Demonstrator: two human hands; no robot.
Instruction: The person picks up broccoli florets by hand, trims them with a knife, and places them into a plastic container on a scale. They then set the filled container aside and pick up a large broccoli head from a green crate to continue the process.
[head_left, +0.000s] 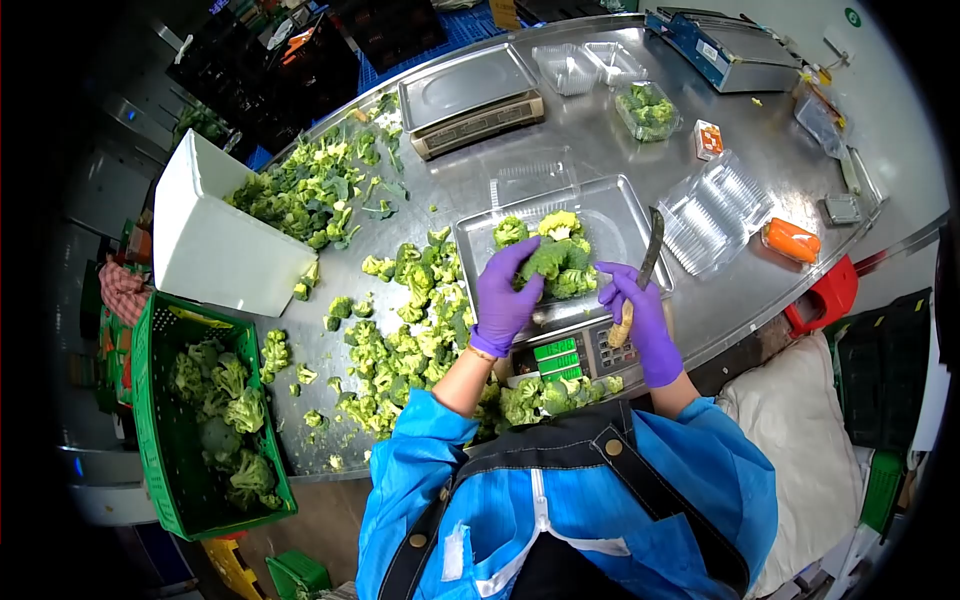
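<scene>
My left hand, in a purple glove, grips a broccoli floret in the pile of florets on the metal scale tray. My right hand, also gloved in purple, holds a knife by its wooden handle, blade pointing up and away beside the tray's right edge. The scale's green display sits just below my hands. Loose broccoli florets lie spread on the steel table to the left of the tray.
A white foam box and a green crate of broccoli stand at left. Broccoli trimmings lie behind. A second scale, clear plastic clamshells, a packed clamshell and an orange tape dispenser stand farther back and right.
</scene>
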